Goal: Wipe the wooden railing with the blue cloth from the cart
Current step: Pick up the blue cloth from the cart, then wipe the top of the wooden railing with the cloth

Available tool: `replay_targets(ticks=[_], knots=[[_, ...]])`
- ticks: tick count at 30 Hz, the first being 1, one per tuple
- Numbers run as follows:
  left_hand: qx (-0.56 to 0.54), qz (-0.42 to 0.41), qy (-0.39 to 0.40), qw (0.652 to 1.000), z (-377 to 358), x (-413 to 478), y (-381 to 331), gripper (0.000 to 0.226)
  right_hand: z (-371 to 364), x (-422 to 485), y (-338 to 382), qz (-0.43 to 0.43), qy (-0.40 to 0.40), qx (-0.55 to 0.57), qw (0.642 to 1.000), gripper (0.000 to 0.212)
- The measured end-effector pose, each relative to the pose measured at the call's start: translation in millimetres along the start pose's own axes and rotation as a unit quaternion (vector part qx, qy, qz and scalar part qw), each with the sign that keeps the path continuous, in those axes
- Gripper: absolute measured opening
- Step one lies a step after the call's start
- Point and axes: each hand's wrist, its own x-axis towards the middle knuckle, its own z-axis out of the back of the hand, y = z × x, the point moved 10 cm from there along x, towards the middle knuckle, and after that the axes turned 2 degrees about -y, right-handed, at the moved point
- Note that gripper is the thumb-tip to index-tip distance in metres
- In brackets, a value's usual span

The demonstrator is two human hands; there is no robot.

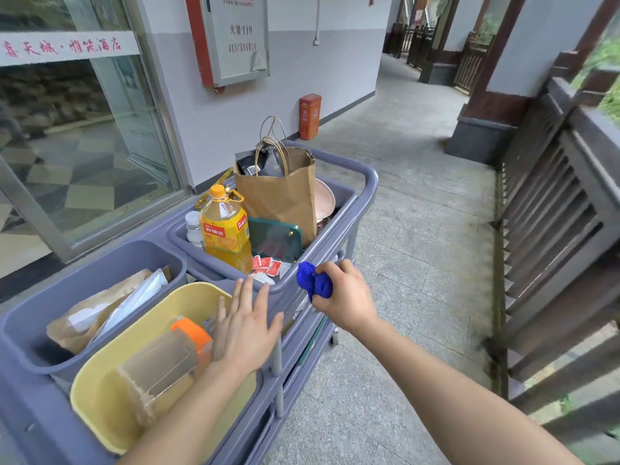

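Observation:
My right hand [345,298] is shut on a bunched blue cloth [313,281], held just past the right edge of the grey cart [364,182]. My left hand [245,325] hovers flat and open, fingers spread, over the yellow bin [100,397] and the cart's rim, holding nothing. The dark wooden railing [557,209] runs along the right side of the corridor, about an arm's length right of the cloth.
The cart's tray holds an orange juice bottle [226,229], a brown paper bag [280,196], a green case and red packets. A grey bin [40,313] with paper bags sits left. A red box [310,116] stands by the wall. Tiled floor lies between cart and railing.

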Motion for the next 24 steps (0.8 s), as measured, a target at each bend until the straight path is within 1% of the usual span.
replay_targets(ticks=[4, 11, 16, 19, 24], knots=[[-0.014, -0.064, -0.018, 0.998, 18, 8, -40, 0.068, 44, -26, -32, -0.057, -0.038, -0.002, 0.998, 0.046], [-0.024, -0.182, 0.005, 0.983, 15, 4, -141, 0.070, 127, -106, -87, -0.146, -0.109, -0.059, 0.981, 0.045], [-0.052, -0.254, 0.006, 0.966, 17, -12, -226, 0.069, 181, -166, -121, -0.178, -0.140, -0.142, 0.964, 0.046], [-0.071, -0.298, 0.010, 0.952, 17, -26, -279, 0.073, 213, -200, -144, -0.210, -0.168, -0.160, 0.950, 0.046], [-0.073, -0.373, 0.028, 0.925, 9, -52, -374, 0.068, 273, -263, -183, -0.275, -0.230, -0.167, 0.919, 0.040]])
